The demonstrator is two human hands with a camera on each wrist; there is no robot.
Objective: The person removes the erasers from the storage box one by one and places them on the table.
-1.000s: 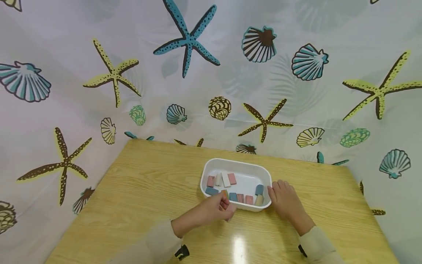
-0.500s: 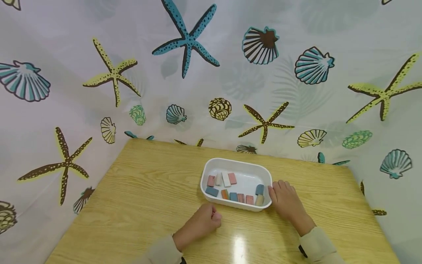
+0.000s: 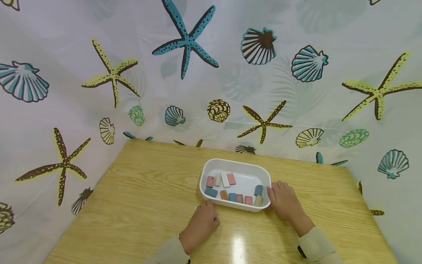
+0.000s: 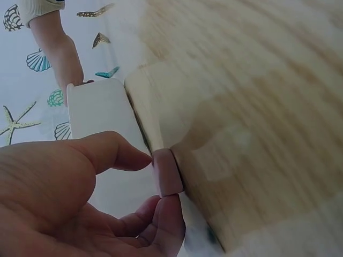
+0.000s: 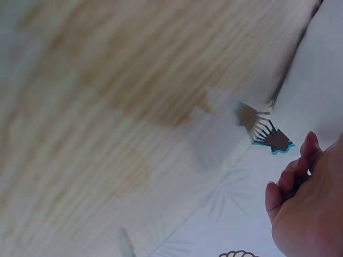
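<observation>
A seashell-printed curtain [image 3: 230,73] hangs behind the wooden table [image 3: 148,190].

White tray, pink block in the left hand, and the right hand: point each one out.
white tray [image 3: 213,164], head view, bare far-left rim.
pink block [image 4: 168,171], left wrist view, middle of its visible face, pinched between thumb and finger.
right hand [image 3: 285,200], head view, back of the hand beside the tray's right end.

A tray [image 3: 211,167] sits on the desk [image 3: 148,190] with small blocks [image 3: 230,189] lying in it. The left hand [image 3: 201,223] lies before its left corner; the right hand [image 3: 285,201] touches its right end.
</observation>
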